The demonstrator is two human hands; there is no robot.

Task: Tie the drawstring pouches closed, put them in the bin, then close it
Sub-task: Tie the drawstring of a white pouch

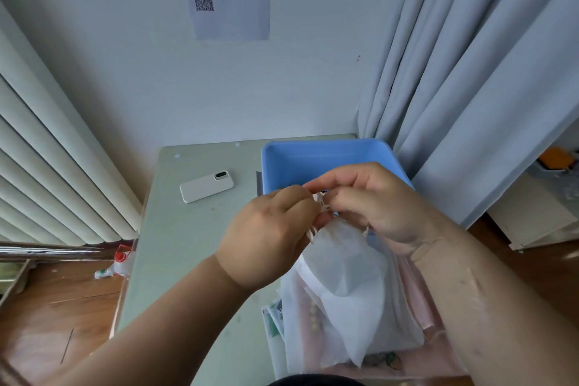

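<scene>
A white drawstring pouch (344, 263) hangs lifted above the table, its gathered neck between my two hands. My left hand (269, 229) pinches the pale drawstring (321, 202) on the left of the neck. My right hand (376, 197) pinches the same cord from the right, fingers curled over it. Under the pouch lies a heap of more white and pink pouches (313, 323) at the table's near right. The open blue bin (313, 157) stands just behind my hands; its lid is out of sight.
A white phone (206, 186) lies on the grey-green table (188, 244) left of the bin. A radiator stands at the left, a curtain (470, 88) at the right. A spray bottle (116, 266) lies on the wooden floor beside the table.
</scene>
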